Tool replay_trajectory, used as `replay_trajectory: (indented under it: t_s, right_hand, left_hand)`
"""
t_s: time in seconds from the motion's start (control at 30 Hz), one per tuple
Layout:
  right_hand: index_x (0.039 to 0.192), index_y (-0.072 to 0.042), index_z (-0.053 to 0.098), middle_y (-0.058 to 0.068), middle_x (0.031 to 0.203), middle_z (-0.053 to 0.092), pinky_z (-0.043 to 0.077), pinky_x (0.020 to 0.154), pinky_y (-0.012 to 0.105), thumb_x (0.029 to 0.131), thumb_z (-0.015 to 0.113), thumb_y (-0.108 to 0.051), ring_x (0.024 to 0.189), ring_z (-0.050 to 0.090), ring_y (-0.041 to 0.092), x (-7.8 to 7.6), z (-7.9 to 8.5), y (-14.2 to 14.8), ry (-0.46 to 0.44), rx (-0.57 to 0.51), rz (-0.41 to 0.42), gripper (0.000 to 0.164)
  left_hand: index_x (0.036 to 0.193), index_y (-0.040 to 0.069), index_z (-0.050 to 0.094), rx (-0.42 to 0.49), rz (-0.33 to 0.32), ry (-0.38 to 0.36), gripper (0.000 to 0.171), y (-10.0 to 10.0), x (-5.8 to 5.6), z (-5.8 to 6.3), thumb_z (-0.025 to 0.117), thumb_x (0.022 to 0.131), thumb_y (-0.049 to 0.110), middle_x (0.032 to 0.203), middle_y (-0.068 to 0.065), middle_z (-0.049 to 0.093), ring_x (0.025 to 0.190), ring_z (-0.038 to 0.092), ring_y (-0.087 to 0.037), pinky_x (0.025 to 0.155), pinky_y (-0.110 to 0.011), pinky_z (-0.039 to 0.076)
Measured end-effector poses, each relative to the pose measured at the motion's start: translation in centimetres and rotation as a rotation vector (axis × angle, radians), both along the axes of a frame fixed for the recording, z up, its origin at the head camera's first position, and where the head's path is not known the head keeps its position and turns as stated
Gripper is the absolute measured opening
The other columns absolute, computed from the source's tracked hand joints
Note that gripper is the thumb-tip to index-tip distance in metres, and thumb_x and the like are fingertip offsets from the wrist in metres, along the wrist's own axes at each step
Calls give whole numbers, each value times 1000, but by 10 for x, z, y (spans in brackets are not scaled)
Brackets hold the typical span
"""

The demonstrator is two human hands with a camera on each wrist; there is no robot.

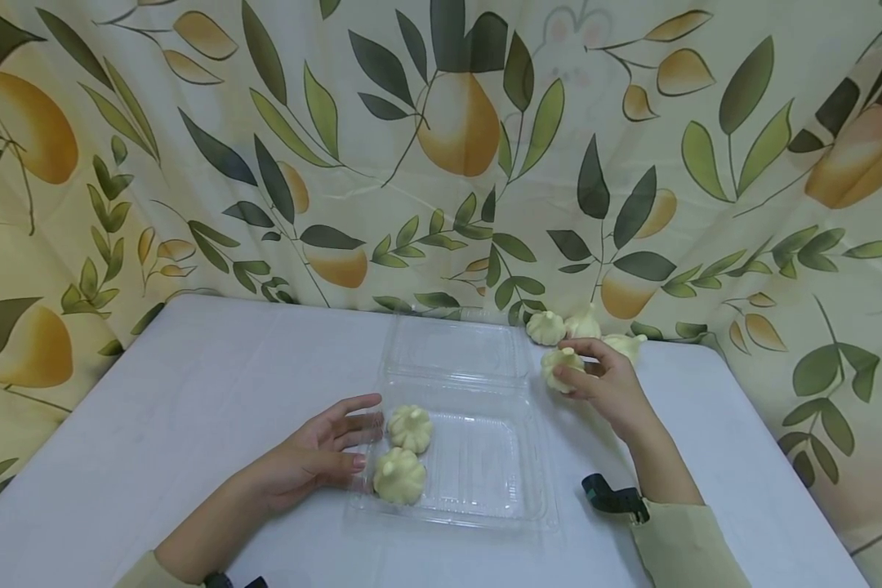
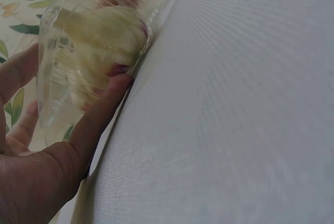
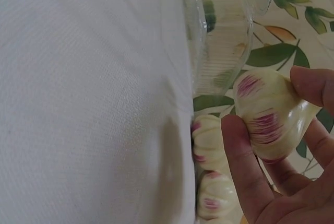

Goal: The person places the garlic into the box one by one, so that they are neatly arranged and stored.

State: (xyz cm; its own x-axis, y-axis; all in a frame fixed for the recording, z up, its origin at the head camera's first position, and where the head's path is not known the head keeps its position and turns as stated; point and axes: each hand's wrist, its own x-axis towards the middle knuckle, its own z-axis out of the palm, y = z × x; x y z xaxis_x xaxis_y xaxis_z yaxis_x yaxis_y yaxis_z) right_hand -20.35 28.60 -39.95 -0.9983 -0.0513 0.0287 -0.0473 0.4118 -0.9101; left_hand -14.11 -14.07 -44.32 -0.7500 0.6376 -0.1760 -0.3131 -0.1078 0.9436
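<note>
In the head view my right hand (image 1: 608,388) pinches a garlic bulb (image 1: 561,369) between thumb and fingers, beside the box's right rim. Seen from the right wrist, this garlic bulb (image 3: 271,114) is glossy cream with purple streaks and held off the cloth. My left hand (image 1: 316,453) touches the left side of a clear plastic box (image 1: 485,514), its fingers spread and nearly straight. Inside the box, along its left wall, sit two garlic bulbs, one farther back (image 1: 410,429) and one nearer (image 1: 400,476). In the left wrist view, the thumb (image 2: 102,112) rests along the box wall.
The box's hinged lid (image 1: 456,351) lies open toward the back. Behind my right hand, three more garlic bulbs (image 1: 546,327) stand near the table's back edge. A white cloth covers the table (image 1: 265,359), and a leaf-and-fruit patterned curtain (image 1: 441,204) hangs directly behind it.
</note>
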Motion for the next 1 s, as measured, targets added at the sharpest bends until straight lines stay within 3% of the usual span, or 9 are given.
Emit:
replay_trajectory:
  t_s: [1.0]
  right_hand:
    - [132, 2, 54, 16, 134, 46, 60, 73, 33, 93, 70, -16, 95, 60, 10, 2, 1, -1, 17, 13, 8, 46]
  left_hand:
    - [159, 19, 20, 11, -7, 0, 82, 0, -1, -1, 63, 92, -2, 163, -17, 18, 148, 23, -36, 96, -51, 52]
